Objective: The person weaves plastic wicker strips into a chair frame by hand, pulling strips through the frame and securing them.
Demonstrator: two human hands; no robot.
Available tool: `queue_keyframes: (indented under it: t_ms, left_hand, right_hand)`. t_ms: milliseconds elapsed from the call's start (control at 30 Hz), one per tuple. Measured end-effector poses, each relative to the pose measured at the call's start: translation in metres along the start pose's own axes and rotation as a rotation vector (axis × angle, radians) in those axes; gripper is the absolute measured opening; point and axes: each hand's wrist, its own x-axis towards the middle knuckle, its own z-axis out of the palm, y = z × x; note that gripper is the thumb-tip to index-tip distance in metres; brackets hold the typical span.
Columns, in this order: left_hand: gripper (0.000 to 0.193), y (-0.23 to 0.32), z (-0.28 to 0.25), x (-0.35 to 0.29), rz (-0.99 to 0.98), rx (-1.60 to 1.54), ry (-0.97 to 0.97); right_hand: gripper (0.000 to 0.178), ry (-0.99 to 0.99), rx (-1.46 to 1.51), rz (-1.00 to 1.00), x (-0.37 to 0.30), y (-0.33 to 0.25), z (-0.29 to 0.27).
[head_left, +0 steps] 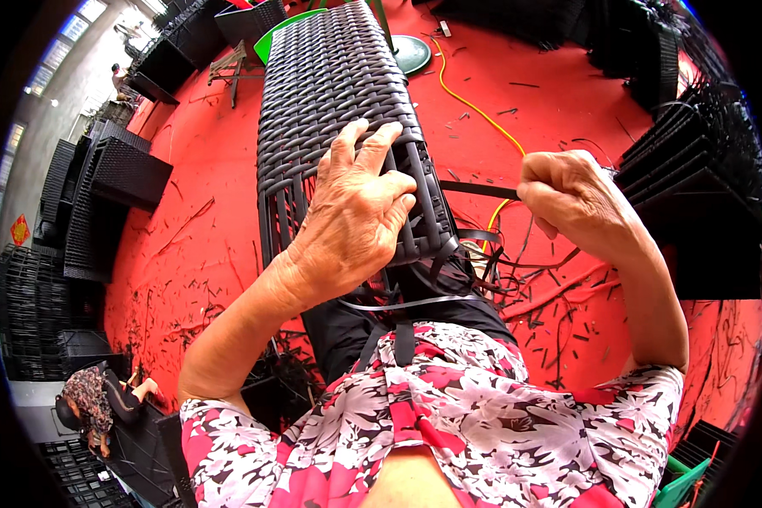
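Observation:
A black woven rattan-style piece (339,76) stretches away from my lap, its weave tight over the far part and its bare uprights showing at the near end. My left hand (351,203) lies on the near part of the weave. Its fingers are apart, and the thumb and forefinger bend towards the right side. Out to the right, my right hand (571,199) is closed in a fist around a flat black strip (478,189). That strip runs taut from the right side of the woven piece to the fist.
Scraps of black strip litter the red floor (203,212). A yellow cable (483,114) curves past on the right, near a round green base (411,55). Black woven furniture (131,173) stands at left, stacked dark pieces (690,161) at right. Another person (102,398) bends over work at lower left.

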Motion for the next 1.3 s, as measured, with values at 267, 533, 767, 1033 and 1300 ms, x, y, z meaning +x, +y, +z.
queue_keyframes:
  t_ms: [267,533,767,1033,1300]
  left_hand:
    - [0.013,0.006,0.000,0.008,0.026,0.075,-0.093]
    - [0.014,0.001,0.005,0.006,0.018,-0.043,-0.019]
    - [0.013,0.002,0.003,0.003,-0.050,-0.075,-0.012]
    - [0.012,-0.002,0.005,0.003,-0.049,-0.090,0.003]
    - [0.011,0.003,0.005,0.007,-0.103,-0.085,-0.011]
  right_hand:
    - [0.021,-0.045,0.051,0.030,-0.001,0.003,0.005]
    - [0.018,-0.025,-0.085,-0.091,0.005,0.004,0.009]
    - [0.021,0.040,-0.213,-0.187,0.008,0.005,0.013]
    - [0.029,0.156,-0.177,-0.191,0.009,0.001,0.020]
    - [0.026,0.123,-0.175,-0.126,0.009,0.001,0.016]
